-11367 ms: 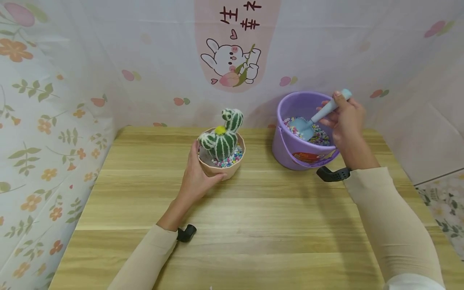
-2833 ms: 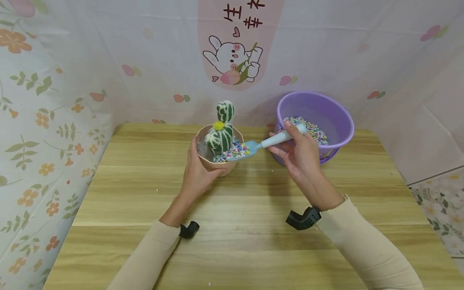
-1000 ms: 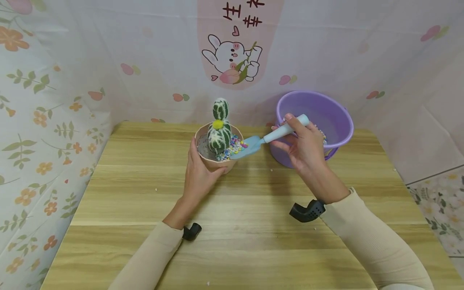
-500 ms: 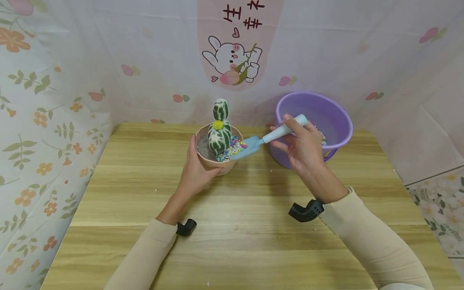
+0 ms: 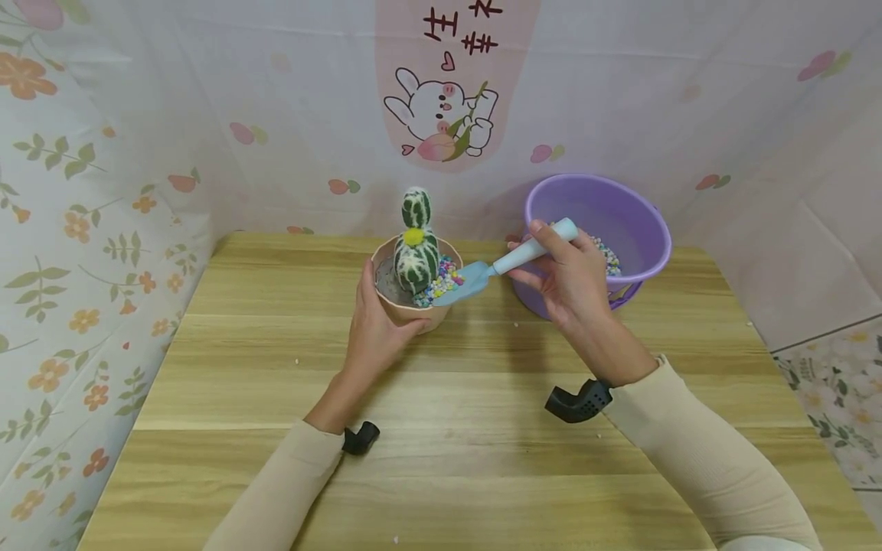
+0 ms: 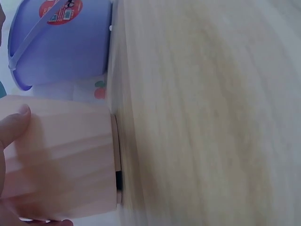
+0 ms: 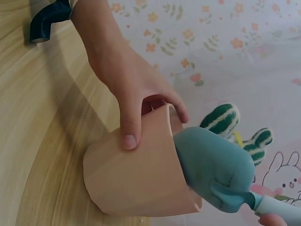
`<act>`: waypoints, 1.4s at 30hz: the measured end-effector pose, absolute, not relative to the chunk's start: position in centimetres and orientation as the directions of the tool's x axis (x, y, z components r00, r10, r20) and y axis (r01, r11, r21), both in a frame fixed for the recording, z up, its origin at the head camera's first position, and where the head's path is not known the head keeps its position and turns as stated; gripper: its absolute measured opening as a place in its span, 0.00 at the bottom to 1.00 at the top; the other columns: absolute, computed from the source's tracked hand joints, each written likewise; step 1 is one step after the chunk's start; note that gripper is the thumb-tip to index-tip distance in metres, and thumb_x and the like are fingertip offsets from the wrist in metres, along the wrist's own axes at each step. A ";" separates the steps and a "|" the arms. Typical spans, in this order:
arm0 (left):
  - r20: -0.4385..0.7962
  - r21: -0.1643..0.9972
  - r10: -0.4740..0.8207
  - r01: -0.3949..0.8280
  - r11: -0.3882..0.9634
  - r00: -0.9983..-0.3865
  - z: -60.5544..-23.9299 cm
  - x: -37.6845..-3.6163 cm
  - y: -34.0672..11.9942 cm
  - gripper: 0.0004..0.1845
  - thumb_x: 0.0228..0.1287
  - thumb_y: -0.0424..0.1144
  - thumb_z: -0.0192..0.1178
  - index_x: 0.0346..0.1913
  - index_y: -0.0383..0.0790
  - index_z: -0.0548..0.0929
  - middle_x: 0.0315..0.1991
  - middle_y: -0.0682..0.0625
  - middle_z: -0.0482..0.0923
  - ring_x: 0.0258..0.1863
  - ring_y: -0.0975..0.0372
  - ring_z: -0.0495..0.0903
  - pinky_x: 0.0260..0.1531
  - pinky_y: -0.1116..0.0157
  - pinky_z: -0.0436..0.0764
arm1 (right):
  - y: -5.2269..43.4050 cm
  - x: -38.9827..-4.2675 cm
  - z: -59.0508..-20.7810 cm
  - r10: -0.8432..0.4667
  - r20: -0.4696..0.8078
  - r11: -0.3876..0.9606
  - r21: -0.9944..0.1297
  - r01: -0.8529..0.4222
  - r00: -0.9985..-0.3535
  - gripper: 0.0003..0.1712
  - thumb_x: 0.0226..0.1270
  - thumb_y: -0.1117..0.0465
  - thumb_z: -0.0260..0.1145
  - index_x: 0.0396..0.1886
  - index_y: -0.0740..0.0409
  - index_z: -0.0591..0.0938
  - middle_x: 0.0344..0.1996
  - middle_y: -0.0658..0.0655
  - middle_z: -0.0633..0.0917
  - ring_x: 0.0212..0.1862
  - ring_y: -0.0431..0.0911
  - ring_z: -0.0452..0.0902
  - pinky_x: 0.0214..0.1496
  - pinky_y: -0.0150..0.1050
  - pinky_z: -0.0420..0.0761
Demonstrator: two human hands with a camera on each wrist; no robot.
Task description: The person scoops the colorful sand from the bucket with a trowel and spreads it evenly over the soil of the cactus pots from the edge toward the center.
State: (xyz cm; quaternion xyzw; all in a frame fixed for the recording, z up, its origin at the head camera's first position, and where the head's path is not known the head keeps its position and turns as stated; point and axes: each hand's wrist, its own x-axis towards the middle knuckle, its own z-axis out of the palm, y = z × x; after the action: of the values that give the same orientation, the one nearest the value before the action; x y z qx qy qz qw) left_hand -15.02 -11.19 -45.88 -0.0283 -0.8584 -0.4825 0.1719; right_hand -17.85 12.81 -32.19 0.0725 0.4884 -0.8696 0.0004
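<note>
My left hand point(image 5: 375, 329) grips a peach plant pot point(image 5: 413, 315) from its left side, the thumb across the front wall. A green cactus point(image 5: 416, 268) with white fuzz and a yellow flower stands in the pot. Colourful pebbles point(image 5: 444, 279) cover the right part of the pot; grey filling shows at left. My right hand point(image 5: 575, 279) holds a light blue trowel point(image 5: 529, 252) by its handle. The trowel blade point(image 7: 214, 162) lies over the pot's right rim, its tip among the pebbles. In the left wrist view, the pot point(image 6: 61, 157) stands on the tabletop.
Right behind my right hand stands a purple bucket point(image 5: 637, 245) with more pebbles point(image 5: 611, 259) inside. A few stray pebbles lie scattered on the wooden table point(image 5: 441, 474). A printed curtain point(image 5: 289, 92) hangs along the table's back edge.
The trowel has gone from inside the bucket to the pot's rim. Pebbles have slid off its blade into the pot, and the cactus stands straighter. My left hand keeps its grip on the pot.
</note>
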 end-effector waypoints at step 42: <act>0.321 0.818 -0.133 0.203 0.539 -0.938 -46.1 -15.0 -10.6 0.68 0.42 0.48 0.80 0.78 0.41 0.40 0.76 0.40 0.48 0.74 0.51 0.53 0.70 0.50 0.59 | 12.7 -18.6 -32.3 0.048 -0.211 -0.548 -0.822 0.151 -0.976 0.13 0.58 0.59 0.74 0.35 0.60 0.80 0.27 0.61 0.87 0.33 0.54 0.87 0.28 0.51 0.83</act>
State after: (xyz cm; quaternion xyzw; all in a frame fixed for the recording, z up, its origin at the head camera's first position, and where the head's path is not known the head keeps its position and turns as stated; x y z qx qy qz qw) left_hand -14.98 -10.60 -46.11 -0.0205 -0.8594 -0.4799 0.1752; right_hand -18.57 12.67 -32.31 0.1049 0.4743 -0.8736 0.0297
